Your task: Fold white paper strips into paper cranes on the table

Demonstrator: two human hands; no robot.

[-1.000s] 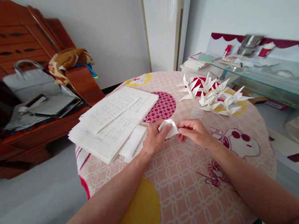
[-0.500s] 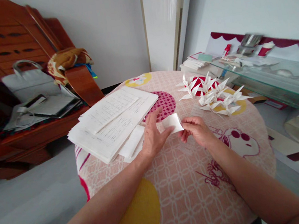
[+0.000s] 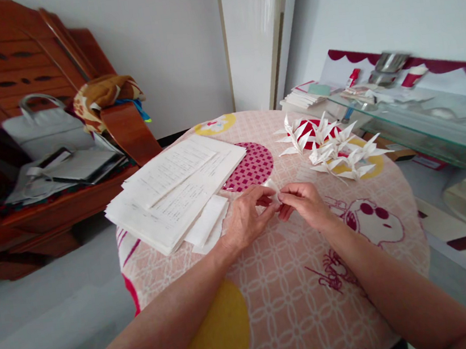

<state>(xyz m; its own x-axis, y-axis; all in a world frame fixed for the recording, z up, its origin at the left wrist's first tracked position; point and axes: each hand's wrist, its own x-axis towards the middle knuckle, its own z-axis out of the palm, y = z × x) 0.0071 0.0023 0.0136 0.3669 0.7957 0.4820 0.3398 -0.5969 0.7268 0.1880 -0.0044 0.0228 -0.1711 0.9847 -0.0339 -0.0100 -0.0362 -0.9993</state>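
Observation:
Over the middle of the table, a small piece of white paper [image 3: 270, 184] is pinched between my two hands, mostly hidden by the fingers. My left hand [image 3: 250, 212] is closed on its left side, thumb and index together. The fingertips of my right hand [image 3: 301, 200] grip its right side, almost touching the left fingers. Just left of my left hand lie some blank paper strips [image 3: 209, 221]. Beyond my right hand sits a cluster of several white folded paper cranes [image 3: 337, 149].
A thick stack of written sheets [image 3: 174, 188] covers the table's left part. The round table wears a pink patterned cloth [image 3: 284, 305]. To the right stands a glass shelf [image 3: 424, 126] with cups and papers. At left is a wooden bench [image 3: 77, 200] holding a bag [image 3: 46, 127] and a laptop-like device.
My left hand has moved right, its fingers closing onto the paper by the right hand. The paper, flat and visible before, is now largely covered. My right hand has barely moved.

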